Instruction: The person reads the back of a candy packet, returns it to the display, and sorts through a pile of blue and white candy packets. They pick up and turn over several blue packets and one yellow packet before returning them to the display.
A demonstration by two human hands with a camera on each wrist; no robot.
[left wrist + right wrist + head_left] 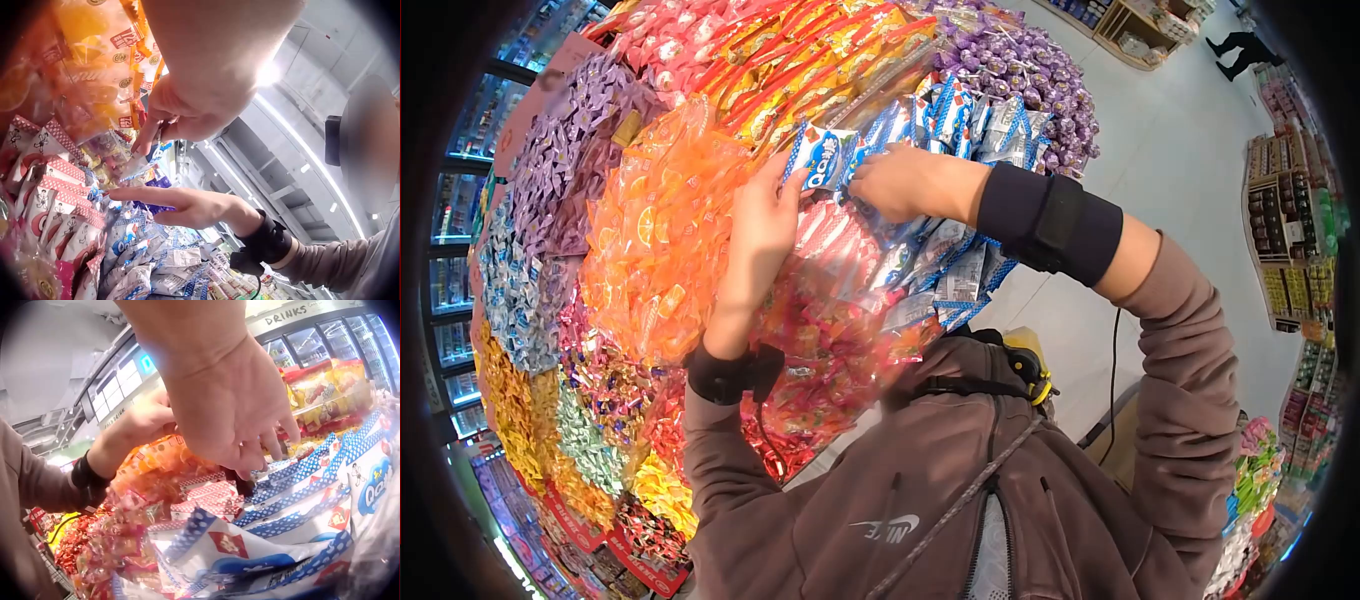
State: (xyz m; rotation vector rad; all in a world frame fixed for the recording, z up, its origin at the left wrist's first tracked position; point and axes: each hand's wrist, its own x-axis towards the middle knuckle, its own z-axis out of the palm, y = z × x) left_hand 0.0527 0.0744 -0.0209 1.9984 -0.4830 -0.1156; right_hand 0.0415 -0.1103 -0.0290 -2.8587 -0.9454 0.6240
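Observation:
My left hand (762,215) reaches over the candy display and pinches the left edge of a blue-and-white QQ candy bag (813,152) between thumb and fingers. In the left wrist view its fingertips (145,139) meet at a clear part of the packaging. To the right, my right hand (908,183) touches the neighbouring blue-and-white bags (945,115), palm down. The left wrist view shows its index finger (147,195) extended along the bags, with the thumb apart. In the right wrist view its fingers (269,442) hang down over the row; their tips are partly hidden.
Pink-and-white bags (830,235) lie just below my hands. Around them are orange-wrapped candies (655,225), yellow bags (800,65) behind a clear divider (880,78), and purple lollipops (1040,75). Drink coolers (331,340) stand behind; stocked shelves (1285,215) line the right.

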